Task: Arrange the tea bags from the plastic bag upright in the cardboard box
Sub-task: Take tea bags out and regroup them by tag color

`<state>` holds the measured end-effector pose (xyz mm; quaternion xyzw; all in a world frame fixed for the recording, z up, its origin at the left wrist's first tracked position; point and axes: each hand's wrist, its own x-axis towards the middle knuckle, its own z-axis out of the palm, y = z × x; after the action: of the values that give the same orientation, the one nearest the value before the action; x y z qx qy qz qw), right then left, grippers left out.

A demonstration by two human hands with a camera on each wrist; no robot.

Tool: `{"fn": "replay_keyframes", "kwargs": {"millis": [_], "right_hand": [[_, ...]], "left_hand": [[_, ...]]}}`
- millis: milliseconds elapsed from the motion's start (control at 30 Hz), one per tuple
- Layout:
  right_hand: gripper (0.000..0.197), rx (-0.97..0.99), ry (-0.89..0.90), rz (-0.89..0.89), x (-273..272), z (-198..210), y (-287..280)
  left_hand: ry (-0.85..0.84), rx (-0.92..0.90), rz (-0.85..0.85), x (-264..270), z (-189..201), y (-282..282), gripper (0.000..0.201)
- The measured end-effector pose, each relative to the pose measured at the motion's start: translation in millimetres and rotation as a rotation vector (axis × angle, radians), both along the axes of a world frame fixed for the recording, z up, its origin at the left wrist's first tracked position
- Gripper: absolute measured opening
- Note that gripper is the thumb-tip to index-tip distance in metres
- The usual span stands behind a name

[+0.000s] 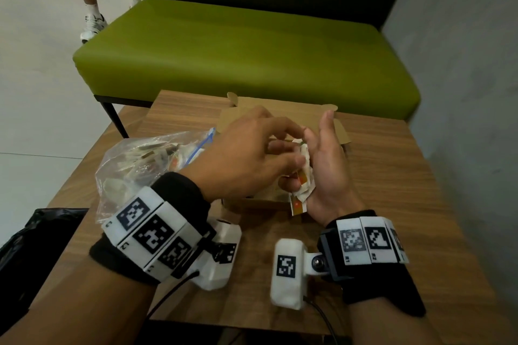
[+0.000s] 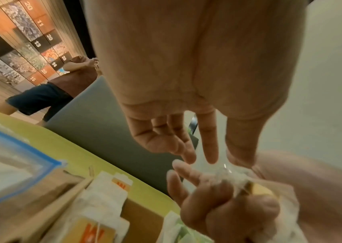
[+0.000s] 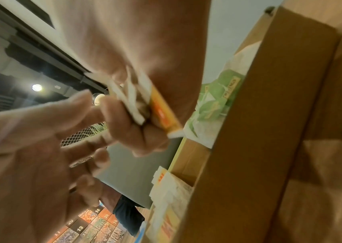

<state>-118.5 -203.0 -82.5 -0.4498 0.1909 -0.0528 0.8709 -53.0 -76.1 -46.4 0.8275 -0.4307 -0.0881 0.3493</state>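
Observation:
My right hand [image 1: 316,154] grips a bundle of white tea bags [image 1: 305,176] with orange-yellow tags, held on edge just above the open cardboard box [image 1: 252,203]. My left hand [image 1: 298,147] reaches across from the left, and its thumb and forefinger pinch a tea bag at the top of the bundle [image 2: 234,179]. In the right wrist view the curled fingers [image 3: 137,131] clasp the bags [image 3: 132,102]. Several tea bags [image 2: 103,197] stand inside the box [image 3: 259,131], some with green tags [image 3: 211,102]. The clear plastic bag [image 1: 134,168] with a blue zip lies left of the box, with more tea bags in it.
The box and bag sit on a small wooden table [image 1: 392,190]. A green bench [image 1: 246,47] stands right behind it and a grey wall is on the right. A black bin liner [image 1: 33,246] is at the table's left edge. A person's legs [image 1: 92,8] stand far left.

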Motion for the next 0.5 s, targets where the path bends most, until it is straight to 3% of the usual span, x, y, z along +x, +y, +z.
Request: {"fn": "replay_keyframes", "kwargs": {"millis": [100,267,500], "right_hand": [[0.088,0.016,-0.016,0.064,-1,-1,1],[0.076,-0.004,0.009,0.081,-1,0,2],[0.068,-0.013,0.006,0.099,-7,0,-6]], "left_hand": [[0.067,-0.020,-0.042,-3,-6,-4,0.034],[0.127,-0.061,-0.038,1,-8,-3,0.014],[0.306,-0.272,0.133,13,-14,4,0.014]]}}
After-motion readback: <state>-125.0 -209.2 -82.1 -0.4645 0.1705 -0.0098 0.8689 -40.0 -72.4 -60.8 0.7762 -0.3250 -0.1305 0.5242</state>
